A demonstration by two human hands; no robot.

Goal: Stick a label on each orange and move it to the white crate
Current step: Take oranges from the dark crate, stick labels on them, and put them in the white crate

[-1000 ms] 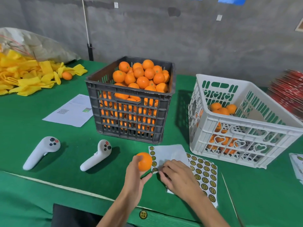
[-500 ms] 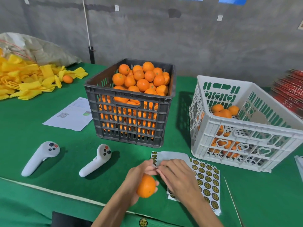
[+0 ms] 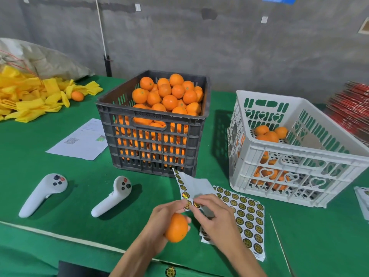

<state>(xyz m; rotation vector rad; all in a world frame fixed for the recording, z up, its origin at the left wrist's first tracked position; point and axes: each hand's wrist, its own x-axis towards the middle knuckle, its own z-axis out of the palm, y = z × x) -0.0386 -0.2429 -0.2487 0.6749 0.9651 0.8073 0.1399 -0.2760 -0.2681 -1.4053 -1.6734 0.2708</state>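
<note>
My left hand [image 3: 159,220] grips an orange [image 3: 176,227] in its lower fingers while its thumb and forefinger pinch the near end of a lifted label sheet [image 3: 191,185]. My right hand [image 3: 214,216] pinches a round gold label [image 3: 196,204] at that sheet's edge. More label sheets [image 3: 246,218] lie flat on the green table under my right hand. A dark crate [image 3: 153,136] heaped with oranges stands behind. The white crate [image 3: 295,156] at the right holds several oranges.
Two white controllers [image 3: 43,193] [image 3: 112,196] lie at the left front. A printed paper [image 3: 81,140] lies beside the dark crate. Yellow foam nets [image 3: 30,96] and a loose orange [image 3: 77,96] sit at the far left. Red packs [image 3: 351,108] are stacked far right.
My left hand brought the orange down toward me and took hold of the label sheet's end. The sheet has lifted off the table, and my right hand now pinches a label.
</note>
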